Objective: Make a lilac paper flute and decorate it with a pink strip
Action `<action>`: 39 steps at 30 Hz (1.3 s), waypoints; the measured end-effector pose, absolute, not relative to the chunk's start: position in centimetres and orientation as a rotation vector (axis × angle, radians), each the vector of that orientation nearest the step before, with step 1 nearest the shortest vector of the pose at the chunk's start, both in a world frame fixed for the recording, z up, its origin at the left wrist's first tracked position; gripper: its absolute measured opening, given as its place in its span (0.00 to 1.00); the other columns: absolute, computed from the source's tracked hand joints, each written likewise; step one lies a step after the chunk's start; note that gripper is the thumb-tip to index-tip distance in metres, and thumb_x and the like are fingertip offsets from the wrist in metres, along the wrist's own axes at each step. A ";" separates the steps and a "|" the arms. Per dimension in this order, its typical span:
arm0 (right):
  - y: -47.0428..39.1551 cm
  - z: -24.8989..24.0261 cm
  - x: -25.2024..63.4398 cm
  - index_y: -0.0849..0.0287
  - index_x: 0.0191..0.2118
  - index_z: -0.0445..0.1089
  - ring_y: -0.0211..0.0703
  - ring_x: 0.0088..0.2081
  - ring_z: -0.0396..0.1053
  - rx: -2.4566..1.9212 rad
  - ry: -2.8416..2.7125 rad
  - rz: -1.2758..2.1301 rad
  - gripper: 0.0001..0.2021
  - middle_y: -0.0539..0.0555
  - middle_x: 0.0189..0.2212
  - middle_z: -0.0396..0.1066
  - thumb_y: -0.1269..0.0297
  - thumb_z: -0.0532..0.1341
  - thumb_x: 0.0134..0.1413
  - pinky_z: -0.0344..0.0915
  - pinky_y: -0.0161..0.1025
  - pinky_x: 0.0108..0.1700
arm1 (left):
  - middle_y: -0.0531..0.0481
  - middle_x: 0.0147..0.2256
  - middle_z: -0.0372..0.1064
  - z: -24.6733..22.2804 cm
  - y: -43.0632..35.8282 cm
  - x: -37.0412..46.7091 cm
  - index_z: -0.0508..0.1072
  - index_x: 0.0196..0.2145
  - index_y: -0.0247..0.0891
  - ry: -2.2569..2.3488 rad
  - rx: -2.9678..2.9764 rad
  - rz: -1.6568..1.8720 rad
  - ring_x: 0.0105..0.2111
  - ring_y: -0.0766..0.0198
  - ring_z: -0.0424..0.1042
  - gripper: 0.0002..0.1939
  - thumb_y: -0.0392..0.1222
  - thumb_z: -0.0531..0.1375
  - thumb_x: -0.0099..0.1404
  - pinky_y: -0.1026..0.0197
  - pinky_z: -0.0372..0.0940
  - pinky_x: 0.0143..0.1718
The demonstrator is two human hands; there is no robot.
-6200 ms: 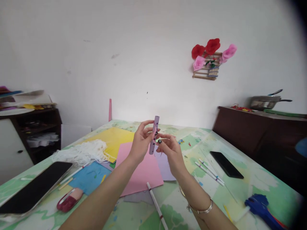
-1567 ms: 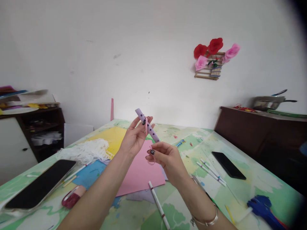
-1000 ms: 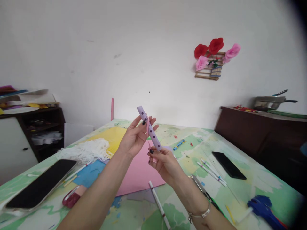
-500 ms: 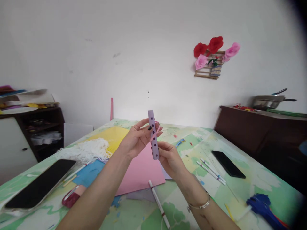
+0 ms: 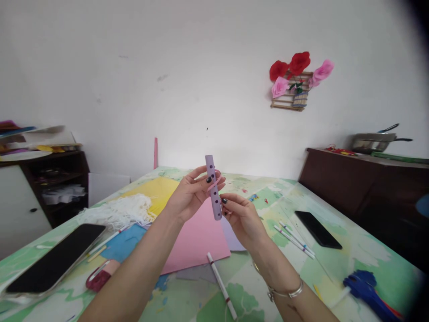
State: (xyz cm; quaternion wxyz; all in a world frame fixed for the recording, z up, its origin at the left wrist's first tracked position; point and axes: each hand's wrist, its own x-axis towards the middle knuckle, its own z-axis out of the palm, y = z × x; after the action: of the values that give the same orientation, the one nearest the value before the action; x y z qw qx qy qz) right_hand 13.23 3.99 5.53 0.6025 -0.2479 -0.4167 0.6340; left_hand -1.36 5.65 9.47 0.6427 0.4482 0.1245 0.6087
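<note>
Lilac, dark-dotted slim tube (image 5: pixel 216 197) stands near-upright, top tipped left, pinched by the left hand (image 5: pixel 191 193); the right hand (image 5: pixel 246 217) bunches beside its lower half, grip unclear.

Silvery bracelet (image 5: pixel 295 293), seemingly black nail polish (image 5: pixel 224 201)

A plain white wall (image 5: pixel 181 98) fills the back, with faint grey scuffs at left and small dark specks near its centre. Its middle looks brighter than its upper corners, in soft, even light. At upper right hangs a small wooden rack (image 5: pixel 284 106) with red flowers (image 5: pixel 299 63) and pink flowers (image 5: pixel 279 86). The tabletop (image 5: pixel 248 295), patterned in green, white and yellow, reaches the wall. To the left stands a dark cabinet with open shelves and a pale door (image 5: pixel 15 201); to the right, a dark brown cupboard (image 5: pixel 348 179) bears a metal pan (image 5: pixel 372 143).
</note>
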 end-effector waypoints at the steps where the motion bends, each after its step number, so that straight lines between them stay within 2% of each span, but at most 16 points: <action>1: 3.9 5.6 13.2 0.59 0.27 0.76 0.35 0.28 0.64 -0.588 -0.941 1.456 0.08 0.52 0.27 0.74 0.69 0.69 0.33 0.58 0.36 0.33 | 0.48 0.35 0.76 9.5 5.7 -1.3 0.74 0.37 0.36 0.290 1.026 1.400 0.40 0.58 0.75 0.13 0.25 0.64 0.53 0.47 0.61 0.55; 7: 3.8 5.7 13.1 0.58 0.27 0.76 0.36 0.29 0.63 -0.670 -0.895 1.336 0.08 0.52 0.27 0.74 0.69 0.68 0.33 0.55 0.35 0.30 | 0.47 0.34 0.77 9.4 5.5 -0.9 0.75 0.36 0.35 0.317 1.029 1.451 0.41 0.56 0.75 0.14 0.26 0.66 0.51 0.48 0.59 0.56; 13: 3.4 5.6 12.7 0.59 0.27 0.75 0.32 0.24 0.58 -0.652 -0.878 1.220 0.08 0.49 0.25 0.71 0.69 0.68 0.33 0.54 0.35 0.29 | 0.46 0.34 0.77 9.4 5.3 -0.3 0.74 0.36 0.35 0.341 1.002 1.517 0.42 0.56 0.75 0.14 0.26 0.66 0.50 0.50 0.60 0.56; 17: 3.2 5.3 12.3 0.59 0.27 0.74 0.35 0.25 0.62 -0.633 -0.943 1.129 0.07 0.49 0.23 0.70 0.68 0.68 0.37 0.57 0.37 0.30 | 0.47 0.34 0.76 9.3 5.2 0.0 0.74 0.37 0.35 0.327 0.978 1.547 0.43 0.56 0.75 0.14 0.25 0.65 0.51 0.49 0.60 0.56; 24: 2.8 5.2 11.9 0.58 0.30 0.71 0.38 0.28 0.66 -0.754 -1.160 0.848 0.03 0.50 0.25 0.71 0.68 0.63 0.45 0.63 0.38 0.32 | 0.48 0.35 0.76 9.1 5.2 0.2 0.73 0.36 0.36 0.314 0.942 1.562 0.45 0.55 0.73 0.14 0.26 0.65 0.52 0.46 0.61 0.54; 28: 2.7 5.1 11.9 0.57 0.31 0.71 0.40 0.32 0.67 -0.825 -1.216 0.706 0.04 0.51 0.28 0.72 0.70 0.60 0.45 0.64 0.39 0.34 | 0.48 0.35 0.76 9.1 5.2 0.3 0.73 0.36 0.36 0.303 0.925 1.557 0.47 0.54 0.72 0.14 0.26 0.65 0.52 0.45 0.61 0.55; 39: 2.6 5.0 11.9 0.57 0.30 0.70 0.39 0.30 0.68 -0.825 -1.255 0.673 0.02 0.50 0.26 0.71 0.69 0.62 0.46 0.65 0.38 0.34 | 0.48 0.35 0.76 9.1 5.3 0.2 0.73 0.37 0.36 0.302 0.914 1.563 0.46 0.54 0.73 0.14 0.25 0.64 0.52 0.46 0.62 0.54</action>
State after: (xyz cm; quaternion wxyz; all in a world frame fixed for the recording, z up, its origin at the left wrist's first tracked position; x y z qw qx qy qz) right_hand 11.92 2.63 5.03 0.6801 -0.3677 -0.5589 0.2997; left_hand 0.24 5.27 9.08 0.6076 0.3956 0.1308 0.6762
